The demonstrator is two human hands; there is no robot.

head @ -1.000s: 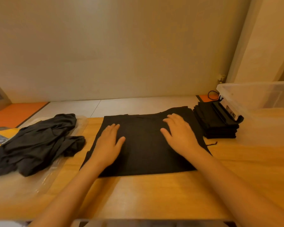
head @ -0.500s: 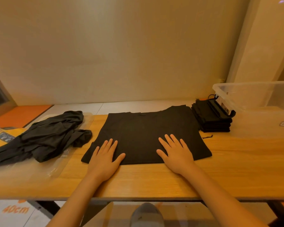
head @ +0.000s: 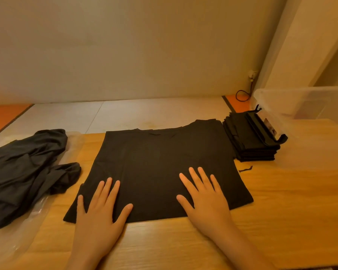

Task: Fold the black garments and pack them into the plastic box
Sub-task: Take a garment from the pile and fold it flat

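Two flat hands, left hand (head: pixel 98 217) and right hand (head: pixel 207 203), fingers straight, pressed the near edge of the flat black fabric garment (head: pixel 158 168) on the wooden table (head: pixel 281 211).

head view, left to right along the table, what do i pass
crumpled pile of black garments → flat black garment spread on the table → stack of folded black garments → clear plastic box

I can read no words or numbers; the small label (head: pixel 269 126) on my plastic box (head: pixel 293 102) is too blurred.
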